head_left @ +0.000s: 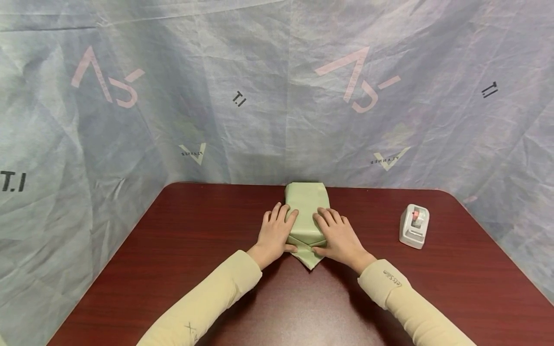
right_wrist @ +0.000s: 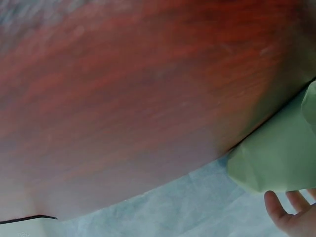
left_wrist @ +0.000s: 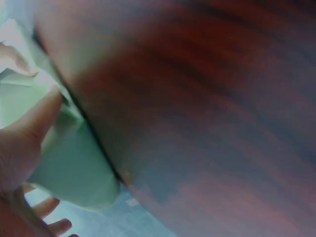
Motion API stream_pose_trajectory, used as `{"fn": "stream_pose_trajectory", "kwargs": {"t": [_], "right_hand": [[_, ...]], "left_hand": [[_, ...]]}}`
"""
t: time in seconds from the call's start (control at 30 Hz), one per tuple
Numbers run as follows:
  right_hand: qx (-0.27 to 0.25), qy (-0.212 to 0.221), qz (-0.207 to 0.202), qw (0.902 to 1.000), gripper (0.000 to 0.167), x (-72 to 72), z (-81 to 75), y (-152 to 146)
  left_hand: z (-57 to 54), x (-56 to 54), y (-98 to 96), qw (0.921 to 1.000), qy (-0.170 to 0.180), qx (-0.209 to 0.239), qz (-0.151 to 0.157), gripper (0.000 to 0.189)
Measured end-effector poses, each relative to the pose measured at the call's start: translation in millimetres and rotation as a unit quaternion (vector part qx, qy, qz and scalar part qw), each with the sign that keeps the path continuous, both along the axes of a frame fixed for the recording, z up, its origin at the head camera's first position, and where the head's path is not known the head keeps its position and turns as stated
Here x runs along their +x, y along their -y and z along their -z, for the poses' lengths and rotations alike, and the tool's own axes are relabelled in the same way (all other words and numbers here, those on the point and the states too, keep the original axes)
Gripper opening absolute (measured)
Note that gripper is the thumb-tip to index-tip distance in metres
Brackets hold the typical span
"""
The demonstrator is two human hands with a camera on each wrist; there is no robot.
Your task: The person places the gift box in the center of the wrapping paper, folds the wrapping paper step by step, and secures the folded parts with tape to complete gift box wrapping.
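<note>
A box-shaped package wrapped in light green paper [head_left: 306, 199] lies near the table's far edge. At its near end the paper narrows into a pointed flap [head_left: 310, 259]. My left hand [head_left: 274, 233] rests along the package's left side, fingers extended on the upper edge and thumb at the flap. On the other side my right hand [head_left: 339, 238] mirrors this, its thumb touching the flap's right edge. In the left wrist view, both thumbs press folded paper [left_wrist: 47, 81]. Spread fingers [right_wrist: 276, 210] of the right hand show beside the package in the right wrist view.
A white tape dispenser [head_left: 414, 227] stands on the right of the dark red wooden table [head_left: 195, 226]. Grey printed sheeting [head_left: 259, 134] hangs just behind the table's far edge and at both sides.
</note>
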State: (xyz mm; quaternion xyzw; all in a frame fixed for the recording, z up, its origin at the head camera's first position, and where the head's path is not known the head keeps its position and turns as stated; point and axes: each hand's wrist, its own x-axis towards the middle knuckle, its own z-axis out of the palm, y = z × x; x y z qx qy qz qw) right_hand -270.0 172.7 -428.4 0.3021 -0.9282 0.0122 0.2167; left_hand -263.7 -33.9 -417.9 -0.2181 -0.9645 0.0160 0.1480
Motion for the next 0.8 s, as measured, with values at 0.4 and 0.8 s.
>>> {"fn": "stream_pose_trajectory", "kwargs": {"t": [0.4, 0.8], "right_hand": [[0.005, -0.001, 0.002, 1.0000, 0.085, -0.9, 0.2, 1.2], [0.005, -0.008, -0.003, 1.0000, 0.085, 0.4, -0.2, 1.8]], "left_hand": [[3.0, -4.7, 10.7, 0.9982, 0.020, 0.034, 0.045, 0.096], [-3.3, -12.9, 23.6, 0.9933, 0.032, 0.063, 0.091, 0.085]]}}
